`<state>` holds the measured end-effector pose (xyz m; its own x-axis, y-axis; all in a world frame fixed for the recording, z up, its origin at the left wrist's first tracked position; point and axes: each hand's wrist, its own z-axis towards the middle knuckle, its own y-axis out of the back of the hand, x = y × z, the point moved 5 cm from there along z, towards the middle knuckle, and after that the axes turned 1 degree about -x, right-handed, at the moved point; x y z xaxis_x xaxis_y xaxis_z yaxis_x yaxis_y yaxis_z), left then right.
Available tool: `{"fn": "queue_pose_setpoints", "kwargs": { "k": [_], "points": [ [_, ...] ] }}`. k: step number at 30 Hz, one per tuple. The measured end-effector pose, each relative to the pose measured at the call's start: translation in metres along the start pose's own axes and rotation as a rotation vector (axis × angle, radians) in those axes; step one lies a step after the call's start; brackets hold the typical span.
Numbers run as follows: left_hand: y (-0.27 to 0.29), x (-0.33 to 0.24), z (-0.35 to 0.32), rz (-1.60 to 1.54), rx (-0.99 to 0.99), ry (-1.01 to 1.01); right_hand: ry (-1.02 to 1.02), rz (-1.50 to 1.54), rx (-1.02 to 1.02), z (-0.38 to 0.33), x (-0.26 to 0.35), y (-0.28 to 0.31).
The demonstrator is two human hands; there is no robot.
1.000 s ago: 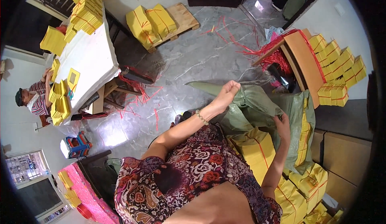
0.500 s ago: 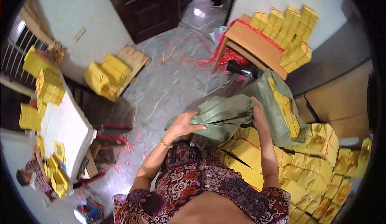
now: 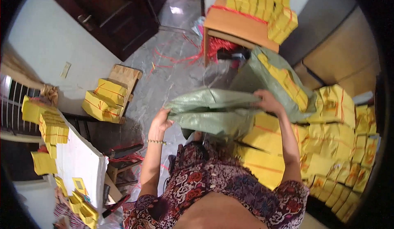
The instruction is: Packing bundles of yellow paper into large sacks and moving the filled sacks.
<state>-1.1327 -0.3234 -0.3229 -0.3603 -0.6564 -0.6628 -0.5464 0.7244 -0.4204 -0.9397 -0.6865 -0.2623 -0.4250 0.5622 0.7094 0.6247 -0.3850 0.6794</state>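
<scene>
A green woven sack point(image 3: 217, 120) is stretched sideways in front of my body, its mouth showing as a long slit along the top. My left hand point(image 3: 162, 120) grips its left edge, and a beaded bracelet sits on that wrist. At the opposite edge my right hand point(image 3: 267, 101) pinches the material. Just past the right hand stands a second green sack point(image 3: 283, 79), packed with yellow bundles point(image 3: 287, 81). Below the held sack and to its right lie large yellow bundles point(image 3: 262, 155) tied with red string.
Yellow stacks point(image 3: 328, 147) fill the right side. A wooden desk point(image 3: 238, 27) with bundles stands at the far right, red string point(image 3: 221, 52) beneath it. At left are a white table point(image 3: 82, 155), a wooden pallet point(image 3: 127, 79) with bundles, and another person point(image 3: 67, 212).
My hands have moved apart, my left going left and down. The sack, bunched before, is now spread wide with its mouth parted. The whole view has turned and shifted.
</scene>
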Motion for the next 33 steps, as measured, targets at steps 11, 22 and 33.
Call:
{"fn": "queue_pose_setpoints", "kwargs": {
  "k": [11, 22, 33],
  "points": [
    [-0.024, -0.013, -0.027, 0.935, 0.381, 0.002, -0.428, 1.226, -0.157, -0.003, -0.041, 0.003],
    [0.03, -0.039, 0.008, 1.627, -0.018, -0.47, -0.375, 1.049, 0.108, -0.043, -0.013, -0.026],
    [-0.134, 0.03, 0.011, 1.383, 0.457, -0.664, -0.352, 1.091, 0.132, 0.011, 0.029, -0.033]
  ]
}}
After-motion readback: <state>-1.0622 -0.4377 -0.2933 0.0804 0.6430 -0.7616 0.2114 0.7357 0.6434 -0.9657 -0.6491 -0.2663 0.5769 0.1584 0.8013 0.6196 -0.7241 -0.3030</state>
